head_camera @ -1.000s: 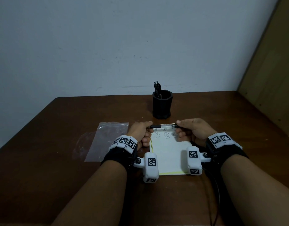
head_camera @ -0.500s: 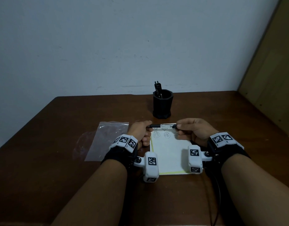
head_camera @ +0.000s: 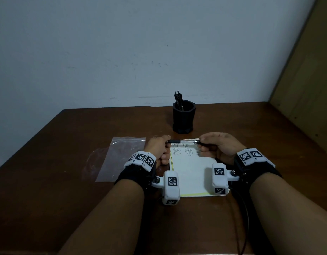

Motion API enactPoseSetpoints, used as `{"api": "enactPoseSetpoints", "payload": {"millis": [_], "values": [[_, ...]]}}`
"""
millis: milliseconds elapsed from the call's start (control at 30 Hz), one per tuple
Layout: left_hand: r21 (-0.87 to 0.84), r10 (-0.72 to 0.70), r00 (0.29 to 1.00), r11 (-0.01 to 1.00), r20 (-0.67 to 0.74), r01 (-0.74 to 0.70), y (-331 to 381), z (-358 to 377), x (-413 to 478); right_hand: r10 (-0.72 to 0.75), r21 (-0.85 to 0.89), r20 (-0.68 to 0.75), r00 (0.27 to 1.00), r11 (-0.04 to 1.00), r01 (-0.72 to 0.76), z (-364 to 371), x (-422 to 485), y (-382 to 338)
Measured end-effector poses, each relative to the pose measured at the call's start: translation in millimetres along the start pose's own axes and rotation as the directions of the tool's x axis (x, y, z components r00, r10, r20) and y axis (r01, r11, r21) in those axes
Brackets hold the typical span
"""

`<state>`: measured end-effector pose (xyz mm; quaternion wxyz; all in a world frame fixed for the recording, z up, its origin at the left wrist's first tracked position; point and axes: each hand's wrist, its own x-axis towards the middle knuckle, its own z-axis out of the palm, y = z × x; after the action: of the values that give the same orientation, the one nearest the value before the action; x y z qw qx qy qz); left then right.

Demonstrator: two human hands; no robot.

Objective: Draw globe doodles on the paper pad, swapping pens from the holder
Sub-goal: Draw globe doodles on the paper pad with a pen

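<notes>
The pen lies level in the air over the far edge of the paper pad, just this side of the holder. The left hand pinches its dark end and the right hand pinches the other end, fingers curled round it. This looks like capping or uncapping for a swap. To do it well, pull or push straight along the barrel, keep the tip clear of the page, and keep both grips close to the joint.

Small globe doodles sit in rows at the pad's top. The pen crosses the upper row, and the right fingers cover the doodle furthest right. Both pen ends are buried in fingers, so cap on or off cannot be told. The pens in the holder are too dark to count. A clear plastic bag lies on the surface left of the pad.
</notes>
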<state>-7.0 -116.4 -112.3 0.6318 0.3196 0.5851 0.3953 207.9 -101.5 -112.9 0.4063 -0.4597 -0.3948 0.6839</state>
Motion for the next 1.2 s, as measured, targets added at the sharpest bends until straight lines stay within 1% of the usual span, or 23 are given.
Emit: {"api": "enactPoseSetpoints", "payload": {"millis": [100,200,267,467,600,800,933,1200], "values": [[-0.007,-0.007,1.0,1.0,0.003,0.007,0.2,-0.7,-0.3,0.008,0.005,-0.014,1.0,1.0,-0.008,2.5,0.8,0.0],[0.003,-0.007,1.0,1.0,0.009,0.007,0.2,-1.2,-0.7,0.014,-0.037,-0.061,0.998,0.999,-0.016,4.1,2.6,0.8],[0.013,-0.004,1.0,1.0,0.009,0.004,0.5,-1.0,-1.0,0.003,-0.044,-0.063,0.998,0.999,-0.006,5.1,3.1,2.1],[0.026,0.007,1.0,1.0,0.005,-0.007,-0.2,-1.2,0.3,-0.016,0.019,-0.025,1.0,1.0,0.016,1.4,0.4,2.5],[0.035,0.013,1.0,0.999,-0.011,-0.013,-1.1,-1.4,3.0,0.004,0.058,-0.045,0.999,0.998,-0.001,0.8,1.0,1.8],[0.012,-0.019,0.999,1.0,-0.035,0.019,-1.0,-1.5,4.4,0.001,0.086,-0.064,0.998,0.996,0.005,-1.6,2.8,1.7],[0.001,-0.008,0.999,1.0,-0.046,0.008,-0.5,-1.4,3.4,-0.009,0.103,-0.077,0.997,0.995,0.017,-1.7,4.1,1.9],[-0.069,-0.008,0.999,0.998,-0.051,0.004,-0.1,-2.9,2.2,-0.017,0.142,-0.098,0.995,0.989,0.031,1.0,4.9,1.0]]}}
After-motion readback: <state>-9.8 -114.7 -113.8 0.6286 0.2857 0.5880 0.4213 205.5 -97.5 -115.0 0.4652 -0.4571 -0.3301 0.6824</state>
